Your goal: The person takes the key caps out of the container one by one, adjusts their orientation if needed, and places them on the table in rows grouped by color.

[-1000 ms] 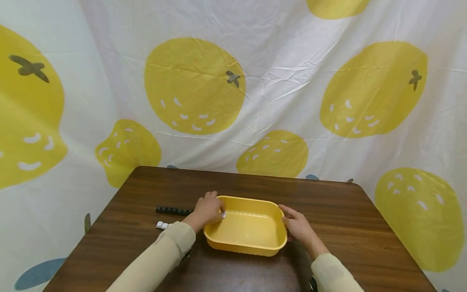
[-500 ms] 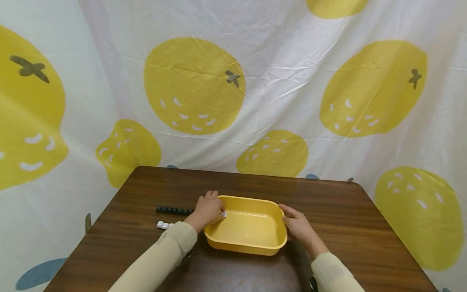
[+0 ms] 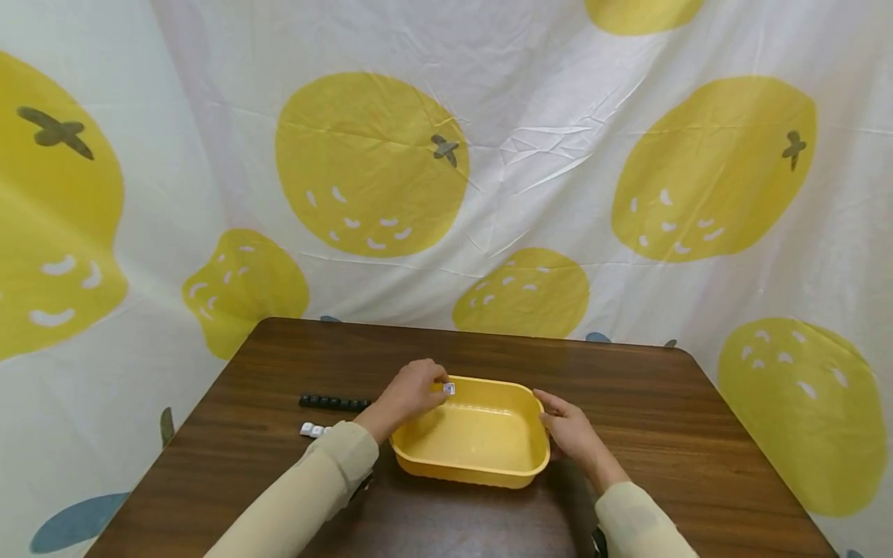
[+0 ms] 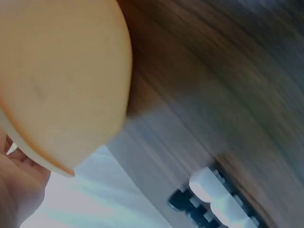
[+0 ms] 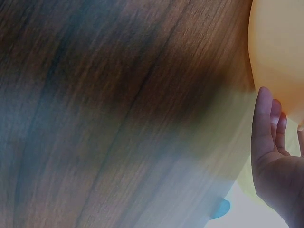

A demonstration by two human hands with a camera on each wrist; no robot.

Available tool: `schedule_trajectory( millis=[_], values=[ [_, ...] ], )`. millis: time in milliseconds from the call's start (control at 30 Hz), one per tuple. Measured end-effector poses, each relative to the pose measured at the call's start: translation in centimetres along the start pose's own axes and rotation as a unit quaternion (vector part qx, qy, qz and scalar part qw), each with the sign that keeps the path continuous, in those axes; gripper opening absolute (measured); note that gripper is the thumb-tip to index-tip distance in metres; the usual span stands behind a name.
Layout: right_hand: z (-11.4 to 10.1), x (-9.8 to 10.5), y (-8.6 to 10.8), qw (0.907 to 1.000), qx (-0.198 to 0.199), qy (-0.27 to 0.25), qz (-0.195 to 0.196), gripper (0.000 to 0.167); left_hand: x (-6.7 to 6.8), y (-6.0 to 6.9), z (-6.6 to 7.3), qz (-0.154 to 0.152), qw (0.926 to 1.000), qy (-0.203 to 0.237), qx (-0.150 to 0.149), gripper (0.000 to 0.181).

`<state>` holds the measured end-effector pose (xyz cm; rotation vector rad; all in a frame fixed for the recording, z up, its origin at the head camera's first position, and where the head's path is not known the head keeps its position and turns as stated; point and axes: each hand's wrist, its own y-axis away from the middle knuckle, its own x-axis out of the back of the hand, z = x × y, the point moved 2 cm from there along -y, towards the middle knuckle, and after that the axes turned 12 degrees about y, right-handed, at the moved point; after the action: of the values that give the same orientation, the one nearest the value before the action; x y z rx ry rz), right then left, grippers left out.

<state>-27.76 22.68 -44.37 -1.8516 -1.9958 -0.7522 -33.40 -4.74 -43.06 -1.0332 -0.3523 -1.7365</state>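
Observation:
My left hand (image 3: 412, 390) is over the left part of a yellow plastic basin (image 3: 481, 474), pinching a small white keycap (image 3: 449, 388) between thumb and fingertips. The keycap's hollow underside seems to show. In the left wrist view the left hand (image 4: 21, 190) appears at the basin's rim, and the keycap is hidden there. On the basin's right side my right hand (image 3: 574, 431) grips the rim, thumb over the edge and fingers along the outer wall. The right wrist view shows those fingers (image 5: 262, 123) lying nearly straight against the wall.
Left of the basin lies a row of black keycaps (image 3: 331, 402). Nearer me is a short row of white keycaps (image 3: 312, 429), partly hidden by the left sleeve. All stand on a dark wooden table (image 3: 670, 434), with a lemon-print curtain (image 3: 530, 194) behind it.
The left hand has lifted and moved right and away from me with the white keycap, from inside the basin's left wall toward its far rim. The right hand and basin stay in place.

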Motion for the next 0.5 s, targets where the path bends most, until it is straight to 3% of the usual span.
schedule_trajectory(
  millis=[133, 300, 367, 500],
  values=[
    [-0.01, 0.02, -0.02, 1.0, -0.001, 0.002, 0.001, 0.048, -0.23, -0.05, 0.47, -0.016, 0.995, 0.096, 0.023, 0.011],
    [-0.02, -0.01, -0.02, 1.0, -0.002, -0.001, -0.001, 0.048, -0.49, 0.14, 0.68, -0.02, 0.972, 0.224, 0.07, 0.013],
    [-0.03, 0.01, 0.03, 1.0, -0.002, -0.002, -0.001, 0.048, -0.49, 0.14, 0.61, -0.017, 0.9661, 0.246, 0.077, 0.013],
    [0.02, 0.06, 0.06, 1.0, -0.003, -0.003, 0.003, 0.048, -0.46, 0.14, 0.46, -0.016, 0.9649, 0.247, 0.086, 0.014]
  ],
)
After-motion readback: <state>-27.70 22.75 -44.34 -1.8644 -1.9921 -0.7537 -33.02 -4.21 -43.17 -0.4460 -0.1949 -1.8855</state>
